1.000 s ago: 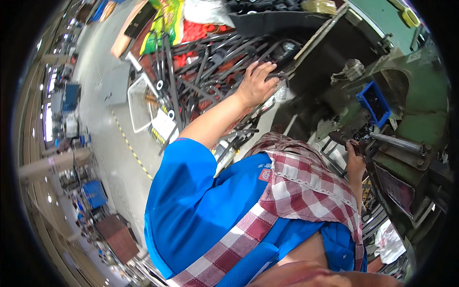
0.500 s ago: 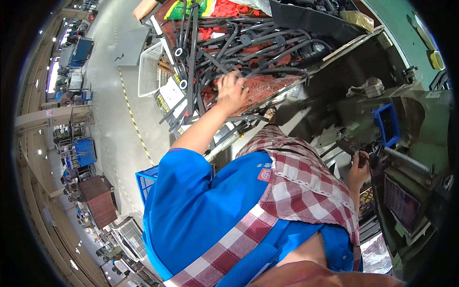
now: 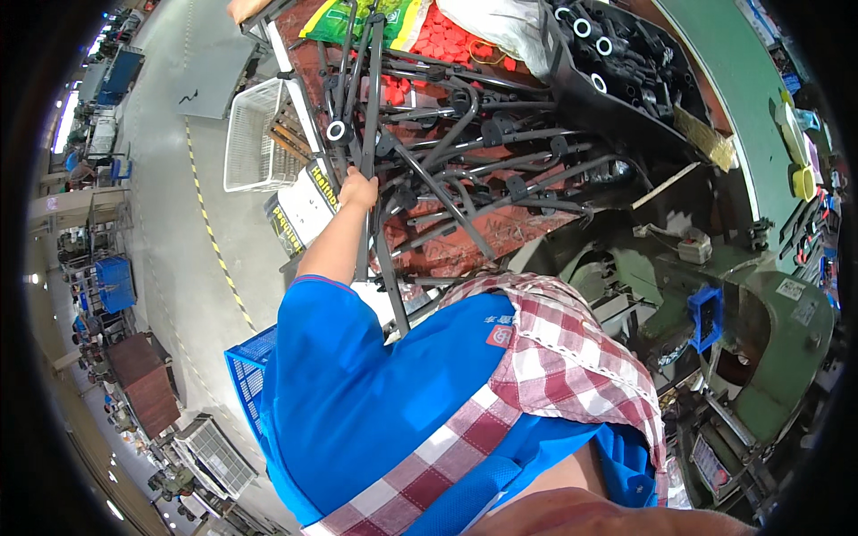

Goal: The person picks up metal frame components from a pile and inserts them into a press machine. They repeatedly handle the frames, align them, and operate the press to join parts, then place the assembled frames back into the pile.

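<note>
My left hand (image 3: 357,190) reaches forward with its fingers closed around a dark metal tube frame (image 3: 370,107). Long bars of this frame stand up beside the hand, and a white ring-shaped end (image 3: 336,131) shows just beyond it. Many more bent black tubes (image 3: 509,143) lie tangled to the right, on a red tabletop (image 3: 456,239). My right hand is out of sight; my body hides that side.
Red small parts (image 3: 442,40) lie by a green-yellow bag (image 3: 357,22). A black bin (image 3: 617,67) holds black parts. A white basket (image 3: 250,134) stands left. A green machine (image 3: 778,330) with a blue frame (image 3: 706,319) is at right; behind my left arm sits a blue crate (image 3: 246,362).
My left hand has moved left from over the tube pile, fingers spread, and closed on a tube frame. My right hand, earlier by the machine, has gone out of sight.
</note>
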The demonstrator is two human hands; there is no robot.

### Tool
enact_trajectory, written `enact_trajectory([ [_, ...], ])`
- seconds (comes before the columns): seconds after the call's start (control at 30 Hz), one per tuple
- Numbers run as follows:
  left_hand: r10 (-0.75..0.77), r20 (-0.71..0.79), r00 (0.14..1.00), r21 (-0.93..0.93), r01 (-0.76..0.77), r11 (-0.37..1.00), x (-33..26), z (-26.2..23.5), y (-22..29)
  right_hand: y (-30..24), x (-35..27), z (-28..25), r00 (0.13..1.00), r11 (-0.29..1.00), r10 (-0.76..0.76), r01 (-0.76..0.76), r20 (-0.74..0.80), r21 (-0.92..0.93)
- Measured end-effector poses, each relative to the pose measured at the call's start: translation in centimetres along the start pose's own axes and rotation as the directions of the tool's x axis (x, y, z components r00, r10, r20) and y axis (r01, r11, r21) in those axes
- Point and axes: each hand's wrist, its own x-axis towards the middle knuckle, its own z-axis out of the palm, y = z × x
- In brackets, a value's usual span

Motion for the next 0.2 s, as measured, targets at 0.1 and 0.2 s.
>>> enact_trajectory([
  [0.1,0.008,-0.036,0.999,-0.012,-0.008,1.000,-0.5,-1.2,0.2,-5.4,-0.8,2.9,0.968,0.958,-0.176,0.210,0.181,-0.195],
  [0.2,0.037,-0.063,0.997,-0.109,-0.044,0.993,-0.3,-3.1,1.0,-13.2,-0.4,6.2,0.928,0.933,-0.283,0.325,0.243,-0.155],
])
